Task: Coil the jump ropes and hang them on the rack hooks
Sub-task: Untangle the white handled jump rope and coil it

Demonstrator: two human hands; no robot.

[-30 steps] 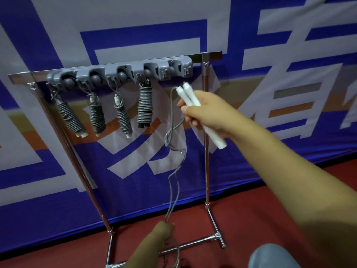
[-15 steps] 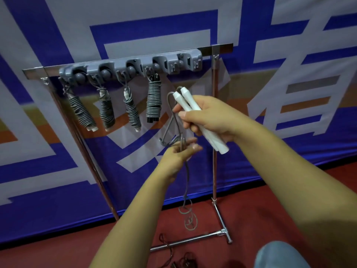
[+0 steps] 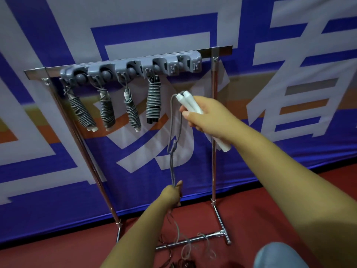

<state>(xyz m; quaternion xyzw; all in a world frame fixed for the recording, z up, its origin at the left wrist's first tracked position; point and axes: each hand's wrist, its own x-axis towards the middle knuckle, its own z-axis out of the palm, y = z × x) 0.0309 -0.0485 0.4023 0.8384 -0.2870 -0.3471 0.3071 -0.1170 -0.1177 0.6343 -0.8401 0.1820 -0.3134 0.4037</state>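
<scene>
Dropped lower since half a second ago, left hand grips the thin grey rope cord well below the right hand, whose grip holds both white cylindrical plastic handles.

— What can't I make out from here?

— The white handles vanish mid-length inside my right hand. The loose grey rope on the floor is a blur, and the dark tangle below it is cut off by the bottom edge.
</scene>
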